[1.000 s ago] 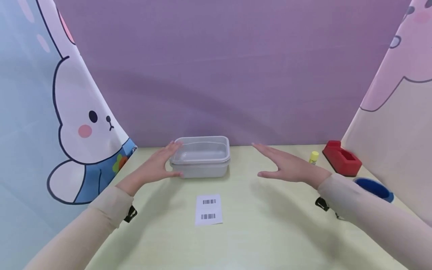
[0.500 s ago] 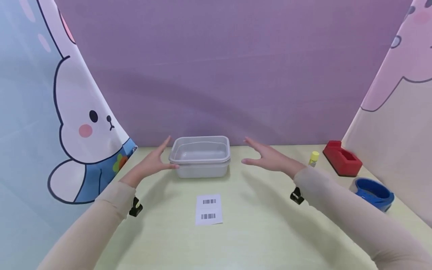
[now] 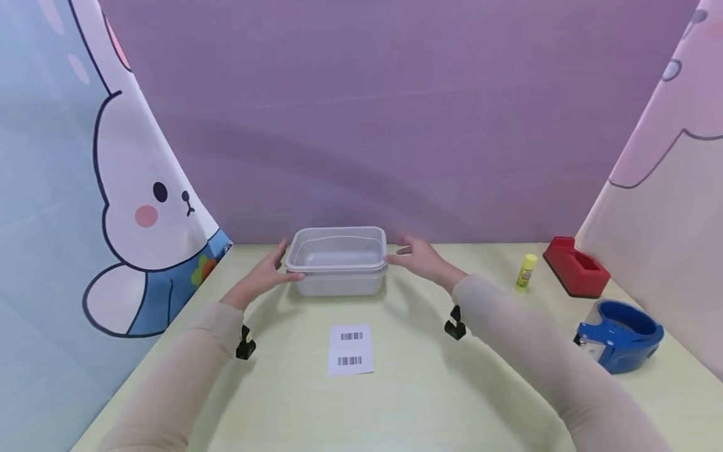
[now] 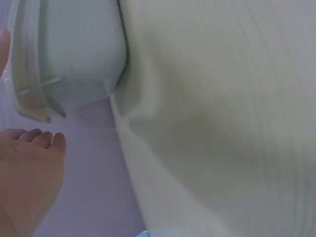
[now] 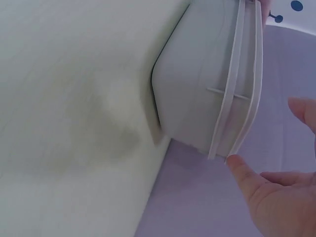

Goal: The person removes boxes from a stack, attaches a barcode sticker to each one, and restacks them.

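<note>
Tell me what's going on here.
A person is framing a translucent plastic container at the back of a pale table. The left grip is at its left end, and the right grip appears to touch the rim at its right end. The container rests on the table. In front lies a paper with two barcodes; a glue stick, a red holder and a blue tape dispenser stand on the right.

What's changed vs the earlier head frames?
Right hand moved left to the right end of the container; no firm hold shown. Its sleeve no longer overlaps the blue ring-shaped item. Left hand stays by the left side. Container and barcode sheet haven't moved.
</note>
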Demonstrator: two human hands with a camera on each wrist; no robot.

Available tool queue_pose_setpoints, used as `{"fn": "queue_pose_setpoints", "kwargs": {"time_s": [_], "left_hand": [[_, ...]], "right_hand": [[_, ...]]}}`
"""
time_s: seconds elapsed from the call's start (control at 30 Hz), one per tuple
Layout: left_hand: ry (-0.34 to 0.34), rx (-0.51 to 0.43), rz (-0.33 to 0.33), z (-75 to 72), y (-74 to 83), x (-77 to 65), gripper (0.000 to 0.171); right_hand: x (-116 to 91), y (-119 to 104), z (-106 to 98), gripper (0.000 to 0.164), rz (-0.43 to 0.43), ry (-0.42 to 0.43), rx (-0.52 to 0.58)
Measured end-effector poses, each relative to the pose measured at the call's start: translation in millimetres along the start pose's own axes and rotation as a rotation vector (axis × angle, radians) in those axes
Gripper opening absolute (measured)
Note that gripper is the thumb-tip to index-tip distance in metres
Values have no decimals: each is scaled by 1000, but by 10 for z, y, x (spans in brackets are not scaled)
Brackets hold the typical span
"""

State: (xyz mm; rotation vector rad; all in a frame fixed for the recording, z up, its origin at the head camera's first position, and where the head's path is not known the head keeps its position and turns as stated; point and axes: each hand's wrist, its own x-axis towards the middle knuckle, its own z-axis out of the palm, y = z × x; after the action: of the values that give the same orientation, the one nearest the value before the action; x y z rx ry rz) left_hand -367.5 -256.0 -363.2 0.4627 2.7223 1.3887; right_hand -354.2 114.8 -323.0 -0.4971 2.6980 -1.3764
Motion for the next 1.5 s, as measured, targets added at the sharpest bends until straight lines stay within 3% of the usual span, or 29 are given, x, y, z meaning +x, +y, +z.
{"fn": "queue_pose_setpoints", "kwargs": {"time_s": [0.17, 0.27, 0.67, 1.13, 1.5], "left_hand": [[6, -168, 20, 100, -100, 55, 99], [10, -219, 12, 146, -108, 64, 94], [54, -190, -20, 183, -69, 64, 95], [35, -162, -10, 182, -72, 80, 89], [52, -174, -10, 193, -145, 78, 92]], "right_hand": [[120, 26, 139, 74, 56, 48, 40], [178, 61, 211, 67, 60, 70, 71], [246, 44, 370, 47, 150, 207, 168], [292, -34, 361, 45, 253, 205, 223], [252, -97, 412, 40, 308, 281, 262]]}}
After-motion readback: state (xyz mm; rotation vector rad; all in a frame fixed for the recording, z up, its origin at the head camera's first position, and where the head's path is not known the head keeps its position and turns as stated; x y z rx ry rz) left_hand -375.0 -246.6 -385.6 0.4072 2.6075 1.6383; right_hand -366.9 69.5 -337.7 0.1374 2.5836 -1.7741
